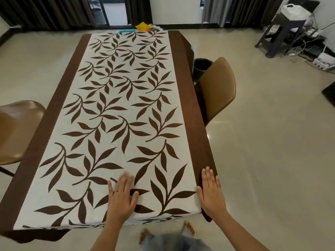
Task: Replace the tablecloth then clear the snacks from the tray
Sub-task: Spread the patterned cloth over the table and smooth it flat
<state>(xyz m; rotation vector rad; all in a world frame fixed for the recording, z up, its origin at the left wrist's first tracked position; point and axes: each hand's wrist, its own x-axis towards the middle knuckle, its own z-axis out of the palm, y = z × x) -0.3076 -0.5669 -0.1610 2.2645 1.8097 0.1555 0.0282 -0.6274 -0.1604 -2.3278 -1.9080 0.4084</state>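
A white tablecloth (116, 98) with brown leaf print and brown side bands lies spread flat over the long table. My left hand (122, 196) presses flat on the cloth near the front edge, fingers straight, a ring on one finger. My right hand (211, 191) lies flat with straight fingers on the brown band at the front right corner. Beyond the table's far end sits a teal tray edge (126, 31) with a yellow snack packet (143, 26) and other wrappers beside it; most of the tray is hidden by the cloth.
A brown chair (217, 87) stands at the table's right side and another brown chair (16, 127) at the left. A dark bin (202, 65) stands behind the right chair. A dark stool (284, 31) with bags and cables stands at the far right. My feet show below the table edge.
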